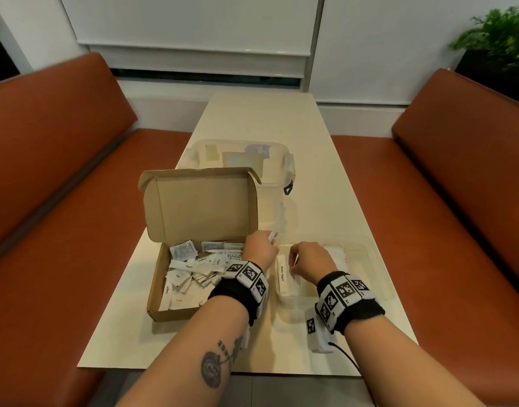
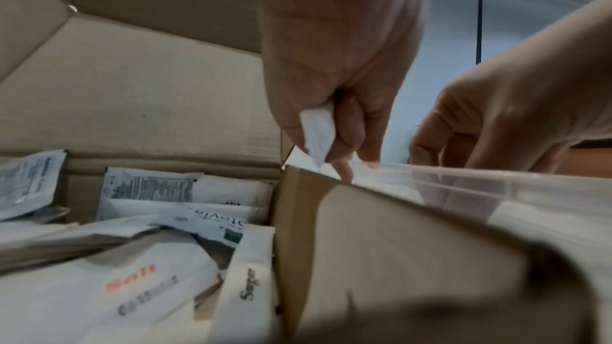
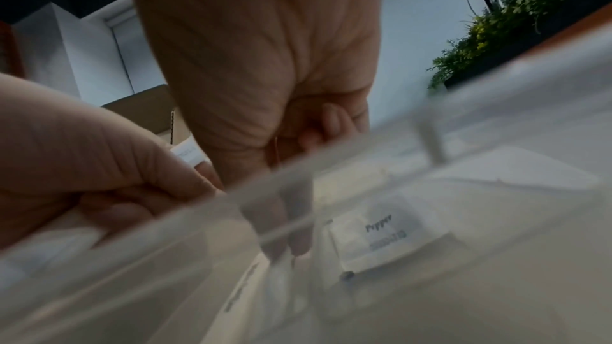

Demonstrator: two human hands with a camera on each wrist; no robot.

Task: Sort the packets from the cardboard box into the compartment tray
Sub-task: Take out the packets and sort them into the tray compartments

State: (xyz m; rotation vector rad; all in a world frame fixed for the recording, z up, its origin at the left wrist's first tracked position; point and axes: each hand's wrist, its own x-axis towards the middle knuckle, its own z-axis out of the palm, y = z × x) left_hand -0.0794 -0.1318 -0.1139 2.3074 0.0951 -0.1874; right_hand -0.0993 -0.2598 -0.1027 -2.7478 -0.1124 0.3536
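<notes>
Two hands are moving packets from the box to the tray.

The left hand (image 2: 334, 67) pinches a white packet (image 2: 317, 137) at the box (image 1: 155, 289) edge next to the tray (image 1: 378, 259). The right hand (image 1: 309, 261) is in the tray with fingers curled; I cannot tell if it holds anything. I think the next move is to drop the packet in the slot with its own kind. Packets still in the box say "Sugar", "Salt" and "Stevia". In the tray are a "White Sugar" packet (image 1: 281, 274) and a "Pepper" packet (image 3: 387, 237).
</notes>
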